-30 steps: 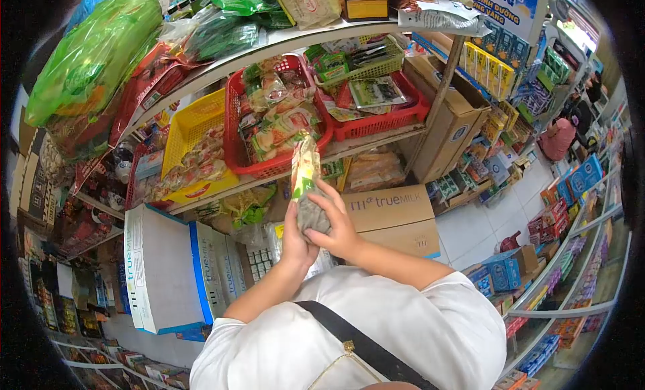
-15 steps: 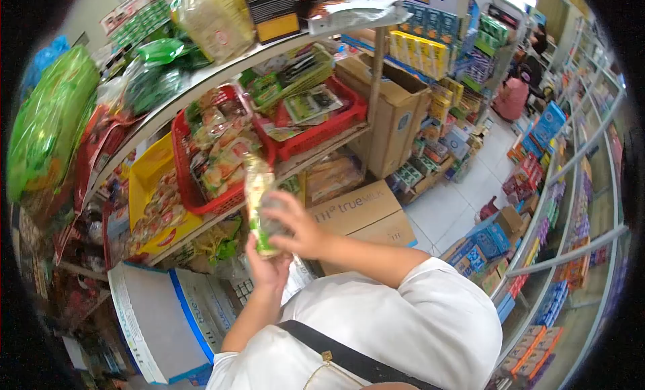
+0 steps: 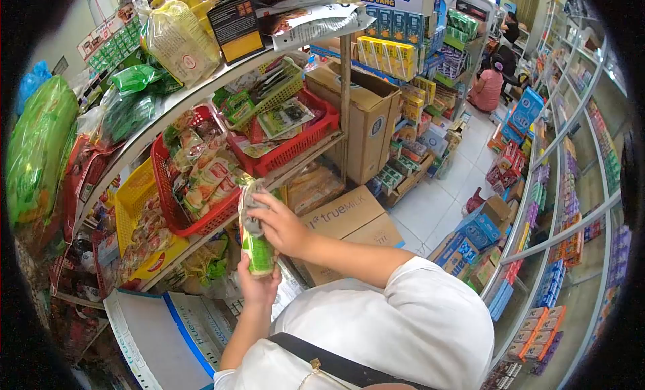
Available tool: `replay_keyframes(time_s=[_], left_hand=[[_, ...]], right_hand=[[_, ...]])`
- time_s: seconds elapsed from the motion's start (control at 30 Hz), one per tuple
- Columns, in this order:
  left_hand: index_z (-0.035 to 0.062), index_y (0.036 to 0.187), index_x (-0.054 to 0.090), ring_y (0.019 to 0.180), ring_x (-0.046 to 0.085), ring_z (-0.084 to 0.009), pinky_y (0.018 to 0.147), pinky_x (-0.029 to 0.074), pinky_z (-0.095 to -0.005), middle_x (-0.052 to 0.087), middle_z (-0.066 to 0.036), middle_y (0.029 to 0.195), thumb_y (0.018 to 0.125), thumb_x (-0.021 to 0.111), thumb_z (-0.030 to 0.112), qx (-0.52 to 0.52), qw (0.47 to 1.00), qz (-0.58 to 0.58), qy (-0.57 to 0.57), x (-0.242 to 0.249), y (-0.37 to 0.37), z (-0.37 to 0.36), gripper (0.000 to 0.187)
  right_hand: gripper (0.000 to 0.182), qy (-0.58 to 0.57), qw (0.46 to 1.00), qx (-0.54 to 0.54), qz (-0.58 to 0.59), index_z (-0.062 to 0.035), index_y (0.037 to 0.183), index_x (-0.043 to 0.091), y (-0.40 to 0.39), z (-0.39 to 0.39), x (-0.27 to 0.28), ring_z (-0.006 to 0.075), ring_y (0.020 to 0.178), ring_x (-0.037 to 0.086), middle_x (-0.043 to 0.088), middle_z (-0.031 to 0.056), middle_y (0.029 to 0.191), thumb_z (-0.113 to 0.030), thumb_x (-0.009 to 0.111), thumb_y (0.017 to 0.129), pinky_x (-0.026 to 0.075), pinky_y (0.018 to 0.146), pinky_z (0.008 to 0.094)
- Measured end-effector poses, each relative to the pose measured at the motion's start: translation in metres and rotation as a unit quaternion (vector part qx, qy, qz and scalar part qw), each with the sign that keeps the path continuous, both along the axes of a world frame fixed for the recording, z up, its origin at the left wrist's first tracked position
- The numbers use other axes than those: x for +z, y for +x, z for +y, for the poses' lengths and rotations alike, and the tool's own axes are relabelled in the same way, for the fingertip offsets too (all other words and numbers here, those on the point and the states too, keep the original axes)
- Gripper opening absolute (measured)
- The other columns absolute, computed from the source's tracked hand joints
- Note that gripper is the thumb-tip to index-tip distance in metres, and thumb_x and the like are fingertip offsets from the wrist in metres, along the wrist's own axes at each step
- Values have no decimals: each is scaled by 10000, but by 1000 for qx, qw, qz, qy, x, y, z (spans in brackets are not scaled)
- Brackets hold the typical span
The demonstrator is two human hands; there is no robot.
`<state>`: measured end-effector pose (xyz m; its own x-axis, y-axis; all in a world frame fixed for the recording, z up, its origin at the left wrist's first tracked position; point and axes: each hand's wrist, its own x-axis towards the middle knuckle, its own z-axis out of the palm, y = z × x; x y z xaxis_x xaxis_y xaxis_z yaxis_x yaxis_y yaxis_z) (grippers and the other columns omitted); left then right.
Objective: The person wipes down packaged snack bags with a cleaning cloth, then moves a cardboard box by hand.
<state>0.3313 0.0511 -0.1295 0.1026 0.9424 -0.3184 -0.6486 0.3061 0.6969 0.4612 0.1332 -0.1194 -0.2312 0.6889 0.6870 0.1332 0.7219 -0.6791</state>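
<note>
Upright in front of my chest is a long green and pale packet (image 3: 256, 250). My left hand (image 3: 260, 284) is closed round its lower end. My right hand (image 3: 281, 223) presses a crumpled grey cloth (image 3: 253, 207) against the packet's upper part, fingers bent over it. The cloth and fingers partly hide the packet's top. Just beyond it, a red basket (image 3: 176, 222) holds several clear-wrapped food packets. Another red basket (image 3: 289, 152) with flat packets and a yellow-green basket (image 3: 293, 79) sits beside it on the shelf.
A yellow basket (image 3: 131, 203) stands at the left of the shelf. Below are a brown carton (image 3: 349, 222) and an open white-and-blue carton (image 3: 158, 336). Glass-fronted shelves (image 3: 571, 208) line the right side. Along the aisle (image 3: 437, 212) a person in pink (image 3: 485, 91) sits low.
My right hand, with the grey cloth, has moved to the packet's upper end. My left hand and the packet have shifted slightly down and left in view. The camera view has turned a little.
</note>
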Motion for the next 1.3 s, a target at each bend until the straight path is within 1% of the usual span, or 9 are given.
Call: replay_keyframes(time_s=[0.13,0.17,0.27,0.3,0.43,0.83,1.03,1.27,1.3], left_hand=[[121,1092,494,688,587,-178,469,462,-243,579,-50,932,872,327,496,92,995,-16,-21,20,5,5,466],[107,1139,485,925,578,-195,728,498,-301,576,-68,1020,894,300,474,132,991,-10,17,26,12,6,479],[126,1227,434,1097,487,-218,883,431,-382,500,-82,1180,887,275,477,37,995,-11,96,-2,-6,8,514],[117,1249,406,886,573,-182,677,502,-329,521,-83,1117,876,313,468,75,997,-26,14,20,8,1,520],[101,1288,342,445,455,-89,285,295,-191,550,-56,900,832,402,458,0,988,69,137,11,5,-4,581],[135,1266,379,666,564,-92,408,396,-183,550,-18,943,909,364,346,77,991,90,65,-1,-2,9,415],[73,1299,337,479,453,-79,319,283,-186,556,-80,885,805,473,299,-21,984,128,121,14,1,-5,560],[133,1219,415,941,554,-144,746,491,-301,543,-69,1035,898,368,401,55,997,18,48,2,5,-3,420],[145,1220,410,865,567,-136,659,494,-280,546,-71,1016,901,357,383,88,996,-2,23,0,6,-1,401]], right_hand=[[363,44,994,87,-38,-65,1100,539,-2,-34,5,401,1226,332,386,197,1274,-60,578,739,291,1002,453],[357,80,993,82,-18,-81,1068,564,-7,-40,1,390,1203,365,416,181,1245,-77,609,714,305,996,452],[315,134,988,67,24,-82,1011,594,-10,-39,-5,388,1185,390,441,161,1216,-81,624,697,325,983,457],[262,134,989,56,27,-78,948,616,-6,-36,3,394,1177,402,460,145,1200,-68,621,686,343,973,447],[223,125,992,-28,-9,-72,922,614,18,-10,38,395,1198,385,480,149,1178,-49,589,702,342,977,440],[191,172,973,152,-36,-35,870,591,5,-39,26,359,1182,422,523,122,1132,-63,634,685,386,946,449],[177,140,985,-41,-92,-33,868,582,32,25,39,374,1167,426,538,130,1098,-38,599,692,384,951,442],[186,138,974,167,-68,-32,870,573,9,-37,26,354,1183,423,528,128,1089,-75,595,690,387,951,422],[213,153,970,177,-68,-37,889,579,4,-41,22,355,1181,425,524,133,1100,-83,623,686,395,942,426]])
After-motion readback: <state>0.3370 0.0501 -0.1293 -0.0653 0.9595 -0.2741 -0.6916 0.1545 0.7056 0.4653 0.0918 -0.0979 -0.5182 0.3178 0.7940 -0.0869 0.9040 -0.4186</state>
